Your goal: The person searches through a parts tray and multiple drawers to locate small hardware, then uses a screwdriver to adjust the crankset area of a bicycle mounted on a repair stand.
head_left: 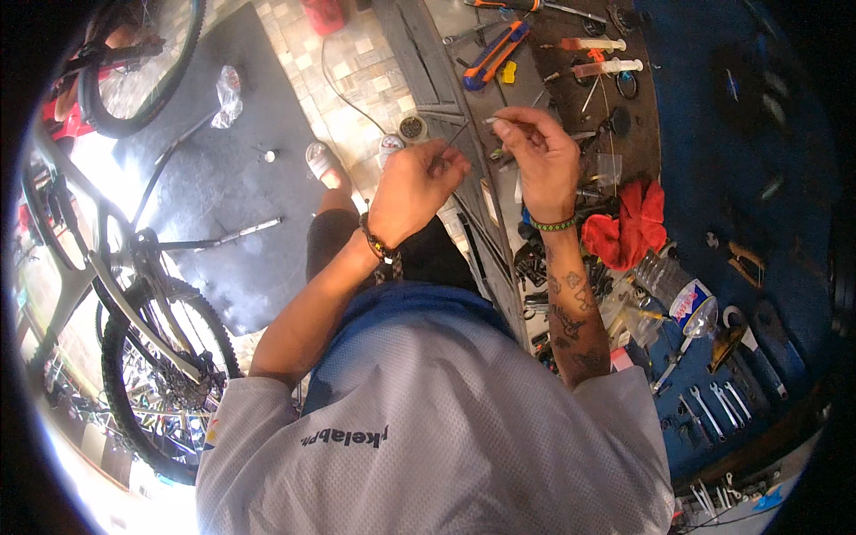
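My left hand (417,189) is closed in front of me, its fingers curled round a thin dark rod (458,134) whose tip sticks out toward my other hand. Only that end shows, so its kind is unclear. To the right, over the edge of the workbench (571,116), my right hand (540,159) pinches a small pale piece (491,120) between thumb and fingertips. The two hands are a short way apart, and what they hold does not touch. A blue and orange utility knife (496,55) lies on the bench beyond my right hand.
Syringes (615,67), a red glove (629,227), a plastic bottle (682,294) and loose parts crowd the bench. Wrenches (713,406) and pliers (747,260) hang on the blue board. A bicycle (134,285) stands at left by a dark mat (232,187). A small round container (412,127) sits beyond my left hand.
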Available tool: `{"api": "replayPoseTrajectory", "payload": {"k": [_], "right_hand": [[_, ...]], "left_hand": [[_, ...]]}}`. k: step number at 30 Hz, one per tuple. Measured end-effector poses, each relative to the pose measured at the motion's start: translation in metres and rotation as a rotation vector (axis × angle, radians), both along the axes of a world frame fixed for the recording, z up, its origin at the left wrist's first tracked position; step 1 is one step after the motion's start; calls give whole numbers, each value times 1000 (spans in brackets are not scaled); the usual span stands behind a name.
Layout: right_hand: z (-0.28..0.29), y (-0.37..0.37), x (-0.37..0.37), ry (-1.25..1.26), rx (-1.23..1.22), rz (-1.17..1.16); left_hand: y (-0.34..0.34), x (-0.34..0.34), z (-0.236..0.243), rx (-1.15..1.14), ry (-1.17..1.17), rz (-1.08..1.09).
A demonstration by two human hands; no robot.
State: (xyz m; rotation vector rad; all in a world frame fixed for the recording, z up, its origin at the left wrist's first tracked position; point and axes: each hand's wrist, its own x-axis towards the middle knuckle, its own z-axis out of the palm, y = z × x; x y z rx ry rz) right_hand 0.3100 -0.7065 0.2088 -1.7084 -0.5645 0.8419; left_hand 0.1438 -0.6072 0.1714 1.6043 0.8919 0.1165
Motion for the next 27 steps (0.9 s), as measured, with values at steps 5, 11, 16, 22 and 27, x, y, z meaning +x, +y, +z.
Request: {"api": "replayPoseTrajectory", "payload": {"k": [5,11,16,22,27], "right_hand": [[11,3,-4,22,-7,52],[11,1,-7,-22,27,36],[16,2,-6,-77,-27,75],[31,7,7,-386,-77,298],[25,4,1,-72,-16,255]], "left_hand": [[-3,1,6,29,6,-40],[0,-1,13,68,60,-77],[3,-4,18,99,71,-101],[2,-11,10,260,92,-134],[5,-15,16,124,38,-140]]}}
